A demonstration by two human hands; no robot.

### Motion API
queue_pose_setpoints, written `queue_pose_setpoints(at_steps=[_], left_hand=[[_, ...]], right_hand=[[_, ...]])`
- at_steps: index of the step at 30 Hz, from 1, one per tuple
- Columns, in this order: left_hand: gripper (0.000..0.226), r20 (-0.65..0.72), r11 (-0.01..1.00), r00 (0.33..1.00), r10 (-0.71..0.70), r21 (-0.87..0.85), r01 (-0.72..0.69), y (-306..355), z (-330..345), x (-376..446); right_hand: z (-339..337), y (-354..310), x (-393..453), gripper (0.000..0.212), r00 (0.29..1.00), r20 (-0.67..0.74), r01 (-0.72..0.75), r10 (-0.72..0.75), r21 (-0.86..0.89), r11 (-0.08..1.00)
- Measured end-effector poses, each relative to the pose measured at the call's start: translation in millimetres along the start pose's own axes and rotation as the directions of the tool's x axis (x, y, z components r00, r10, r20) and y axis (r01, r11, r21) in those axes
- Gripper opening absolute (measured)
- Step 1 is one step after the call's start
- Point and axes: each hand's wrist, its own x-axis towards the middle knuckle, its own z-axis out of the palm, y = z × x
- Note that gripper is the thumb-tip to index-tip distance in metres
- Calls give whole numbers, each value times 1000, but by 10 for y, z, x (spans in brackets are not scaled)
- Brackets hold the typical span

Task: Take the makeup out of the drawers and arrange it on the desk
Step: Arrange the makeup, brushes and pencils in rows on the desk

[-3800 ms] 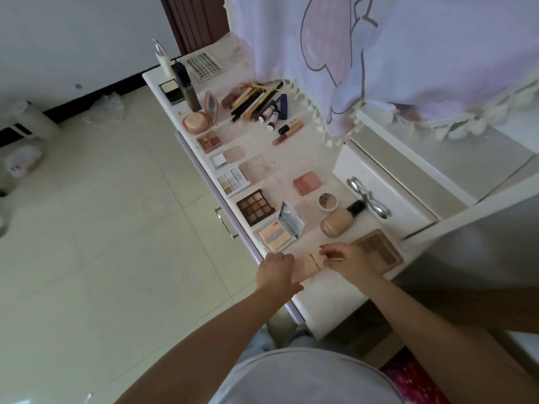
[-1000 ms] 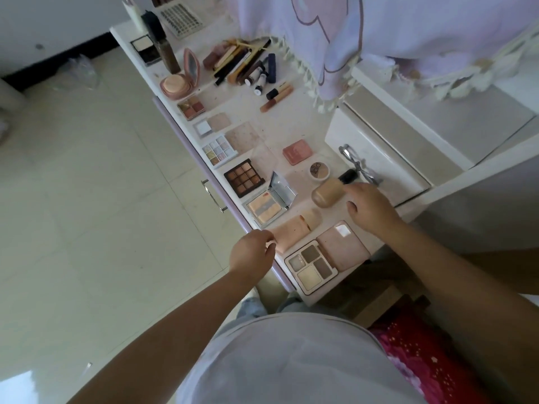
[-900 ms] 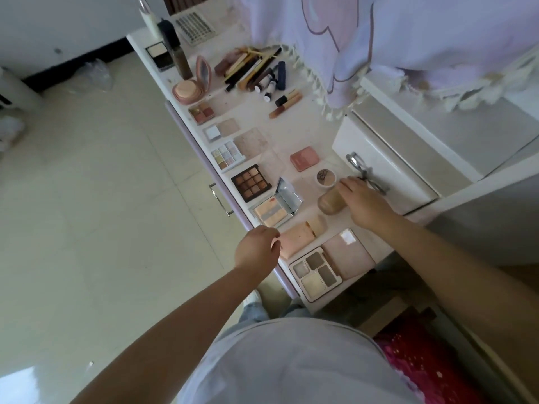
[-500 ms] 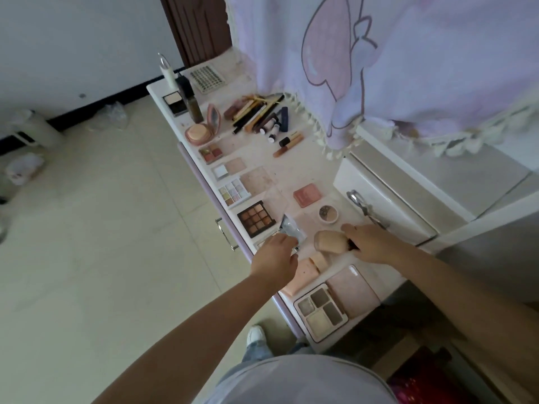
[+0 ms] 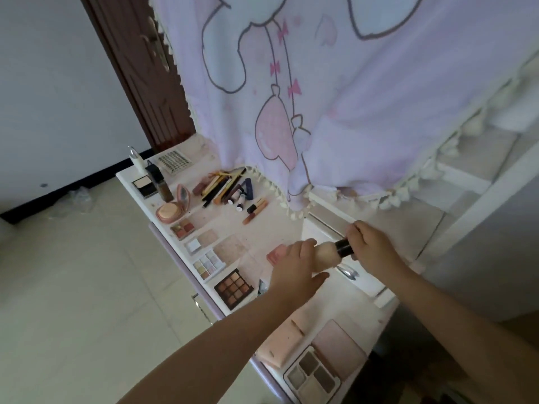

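Now desk (image 5: 271, 228) holds rows of makeup; bottle (image 5: 326, 253), flat on desk a moment ago, is lifted above it. Left hand (image 5: 294, 272) grips body, right hand (image 5: 369, 246) pinches black cap (image 5: 342, 248): likely opening, not placing.

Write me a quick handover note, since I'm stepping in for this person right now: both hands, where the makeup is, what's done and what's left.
Left hand grips the beige body of the foundation bottle, held above the desk. Right hand grips its black cap.
Done: palettes, the round compact, and pencils and tubes are laid out along the desk; the four-pan palette lies open at the near end.
Left: set the bottle down. The small drawer looks shut; its contents cannot be seen.
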Motion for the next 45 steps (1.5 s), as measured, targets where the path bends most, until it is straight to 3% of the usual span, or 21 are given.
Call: queue_pose_setpoints(at_steps=[1, 5, 8, 11, 17, 21, 23, 26, 29, 31, 35, 36, 39, 42, 45], left_hand=[[65, -122, 996, 990, 76, 46, -71, 30, -70, 53], [77, -309, 953, 909, 280, 204, -225, 68, -315, 244], [52, -410, 881, 804, 431, 384, -276, 105, -572, 362], [27, -450, 817, 726, 520, 511, -268, 116, -784, 443], [20, -351, 757, 733, 583, 562, -334, 109, -1098, 501], [46, -220, 752, 809, 545, 556, -355, 106, -1289, 454], [43, -139, 825, 880, 455, 437, -358, 100, -1382, 412], [41, -91, 895, 918, 387, 277, -349, 37, -1406, 395], [46, -136, 886, 909, 395, 317, -337, -13, -1532, 387], [49, -199, 833, 864, 463, 430, -347, -71, -1599, 438], [51, -294, 787, 800, 523, 527, -321, -140, -1628, 486], [50, -318, 778, 782, 536, 545, -311, -149, -1635, 497], [49, -317, 769, 776, 546, 557, -314, -141, -1655, 506], [47, -314, 801, 791, 525, 495, -335, -166, -1630, 476], [47, -292, 823, 812, 505, 446, -351, -188, -1610, 431]], right_hand=[[-41, -89, 13, 29, 998, -51, -24, 26, 38, 999], [-182, -420, 85, 35, 990, -127, -56, 69, 107, 993], [-326, -644, 174, 30, 985, -144, -68, 96, 188, 980], [-419, -808, 265, 37, 982, -125, -109, 141, 236, 966], [-459, -1010, 278, 38, 976, -214, -23, 42, 91, 996], [-425, -1095, 196, 36, 970, -233, 95, -75, 73, 993], [-419, -1117, 167, 39, 954, -217, 208, -207, -16, 978], [-481, -1114, 162, 30, 894, -152, 407, -422, -120, 905], [-592, -1111, 231, 17, 872, -42, 485, -488, -63, 872], [-640, -1121, 246, 21, 874, 7, 486, -487, 22, 873], [-650, -1196, 256, 19, 890, -36, 450, -454, 225, 864], [-636, -1226, 261, 17, 914, -45, 403, -404, 232, 885], [-600, -1284, 284, 39, 958, -4, 288, -288, 28, 957], [-641, -1287, 268, 20, 924, 70, 367, -376, 109, 924], [-735, -1241, 258, 32, 857, 186, 431, -481, 254, 866]])
